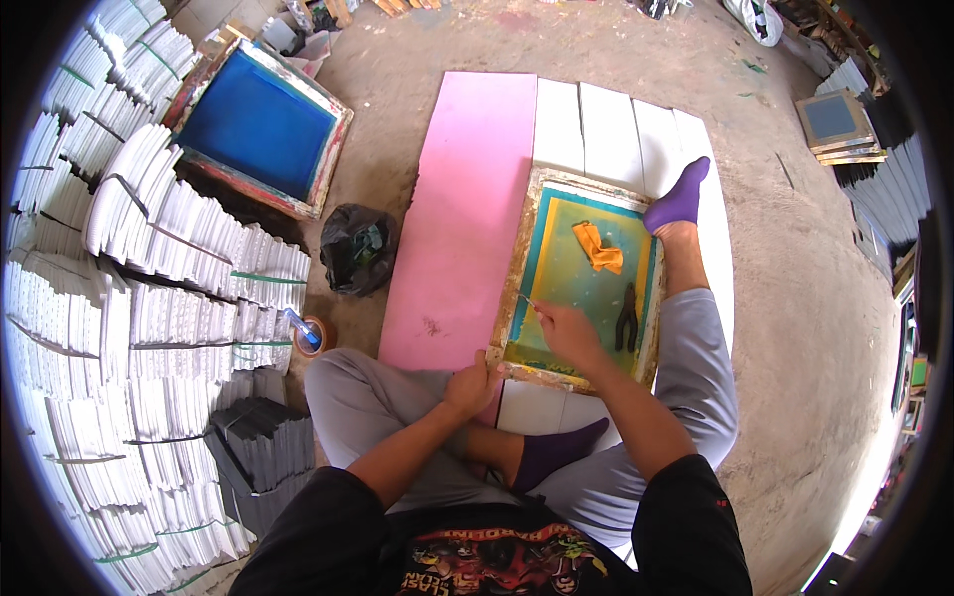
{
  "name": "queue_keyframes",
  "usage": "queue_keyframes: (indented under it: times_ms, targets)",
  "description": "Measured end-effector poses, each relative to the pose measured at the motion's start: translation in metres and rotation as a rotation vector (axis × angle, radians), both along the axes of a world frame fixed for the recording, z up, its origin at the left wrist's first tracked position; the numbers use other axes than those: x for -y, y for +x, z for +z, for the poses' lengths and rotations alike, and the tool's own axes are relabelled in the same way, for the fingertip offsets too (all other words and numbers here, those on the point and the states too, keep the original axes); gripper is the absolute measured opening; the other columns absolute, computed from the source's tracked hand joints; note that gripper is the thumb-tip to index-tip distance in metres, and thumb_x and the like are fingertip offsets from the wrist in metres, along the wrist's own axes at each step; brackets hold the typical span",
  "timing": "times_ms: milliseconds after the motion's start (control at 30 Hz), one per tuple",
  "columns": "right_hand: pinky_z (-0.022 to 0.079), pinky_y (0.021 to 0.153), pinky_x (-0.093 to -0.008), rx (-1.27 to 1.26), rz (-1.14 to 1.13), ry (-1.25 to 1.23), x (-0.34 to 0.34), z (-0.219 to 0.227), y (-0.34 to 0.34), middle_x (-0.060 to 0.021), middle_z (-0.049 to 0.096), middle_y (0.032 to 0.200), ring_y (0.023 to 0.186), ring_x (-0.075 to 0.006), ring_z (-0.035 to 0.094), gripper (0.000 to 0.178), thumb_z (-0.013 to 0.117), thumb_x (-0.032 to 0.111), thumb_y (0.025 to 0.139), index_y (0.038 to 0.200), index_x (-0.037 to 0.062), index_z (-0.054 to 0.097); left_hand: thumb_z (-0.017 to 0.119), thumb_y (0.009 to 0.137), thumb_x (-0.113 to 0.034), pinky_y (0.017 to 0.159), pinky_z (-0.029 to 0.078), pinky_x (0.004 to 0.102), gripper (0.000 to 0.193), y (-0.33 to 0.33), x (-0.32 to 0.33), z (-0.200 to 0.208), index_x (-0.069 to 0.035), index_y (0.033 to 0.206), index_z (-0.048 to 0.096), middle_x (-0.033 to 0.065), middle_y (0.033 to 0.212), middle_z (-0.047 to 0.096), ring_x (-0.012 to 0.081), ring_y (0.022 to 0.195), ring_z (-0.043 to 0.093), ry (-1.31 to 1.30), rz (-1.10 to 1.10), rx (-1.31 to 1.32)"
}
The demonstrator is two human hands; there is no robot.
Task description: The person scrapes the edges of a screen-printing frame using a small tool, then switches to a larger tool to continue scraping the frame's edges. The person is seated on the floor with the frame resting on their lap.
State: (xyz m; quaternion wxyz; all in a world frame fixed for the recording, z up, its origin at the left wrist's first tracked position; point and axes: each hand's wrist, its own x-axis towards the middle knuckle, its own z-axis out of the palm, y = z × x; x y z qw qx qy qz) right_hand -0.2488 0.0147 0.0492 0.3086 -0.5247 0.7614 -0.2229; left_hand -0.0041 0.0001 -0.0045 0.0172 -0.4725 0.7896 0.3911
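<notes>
A screen printing frame (580, 375) with worn, paint-stained wooden edges lies flat in front of me. Its mesh is yellow-green with a blue-green border. My left hand (471, 388) is closed on the frame's near left corner. Over the mesh, my right hand (568, 335) pinches a thin, light-coloured tool (525, 298), its tip at the left wooden edge; its exact kind is too small to tell. On the mesh lie a crumpled orange cloth (598, 248) and dark-handled pliers (627, 318). My right foot (679, 204) in a purple sock rests against the frame's far right corner.
Under the frame are a pink board (467, 199) and white panels (608, 129). To the left stand a blue-meshed frame (260, 124), a black plastic bag (359, 248), a tape roll (310, 336) and tall strapped paper stacks (184, 308). Smaller frames (837, 124) lie far right.
</notes>
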Motion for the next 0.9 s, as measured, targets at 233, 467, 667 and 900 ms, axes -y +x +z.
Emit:
queue_keyframes:
  times_ms: [233, 467, 667, 900]
  targets:
    - [0.055, 0.076, -0.0440, 0.513, -0.172, 0.114, -0.007, -0.034, -0.019, -0.0172, 0.074, 0.101, 0.086, -0.0380, 0.069, 0.033, 0.059, 0.025, 0.102, 0.132, 0.0170, 0.069, 0.038, 0.107, -0.050, 0.070, 0.051, 0.0632, 0.052, 0.000, 0.000, 0.000, 0.000, 0.119, 0.043, 0.0311, 0.080, 0.068, 0.0522, 0.077, 0.067, 0.015, -0.003, 0.019]
    - [0.047, 0.060, -0.0297, 0.096, 0.001, -0.310, -0.014, -0.063, -0.020, 0.0035, 0.058, 0.073, 0.059, -0.0106, 0.052, 0.035, 0.062, 0.024, 0.104, 0.135, 0.0091, 0.067, 0.038, 0.107, -0.051, 0.070, 0.051, 0.0631, 0.053, 0.003, 0.000, -0.001, 0.000, 0.120, 0.042, 0.0317, 0.080, 0.068, 0.0526, 0.077, 0.068, 0.013, -0.011, 0.017]
    - [0.053, 0.068, -0.0369, 0.471, -0.087, 0.012, -0.003, -0.057, -0.032, -0.0099, 0.074, 0.088, 0.072, -0.0261, 0.069, 0.031, 0.062, 0.025, 0.102, 0.132, 0.0202, 0.070, 0.037, 0.107, -0.053, 0.070, 0.051, 0.0630, 0.055, 0.003, 0.001, -0.001, 0.000, 0.120, 0.042, 0.0318, 0.081, 0.068, 0.0528, 0.079, 0.068, 0.039, -0.006, 0.003]
    - [0.051, 0.065, -0.0333, -0.160, 0.046, -0.198, -0.004, -0.045, -0.020, -0.0034, 0.061, 0.076, 0.065, -0.0134, 0.059, 0.033, 0.058, 0.030, 0.105, 0.133, 0.0197, 0.069, 0.039, 0.107, -0.051, 0.069, 0.051, 0.0626, 0.052, 0.004, 0.001, 0.003, 0.000, 0.116, 0.042, 0.0321, 0.080, 0.068, 0.0527, 0.077, 0.067, 0.047, -0.006, -0.010]
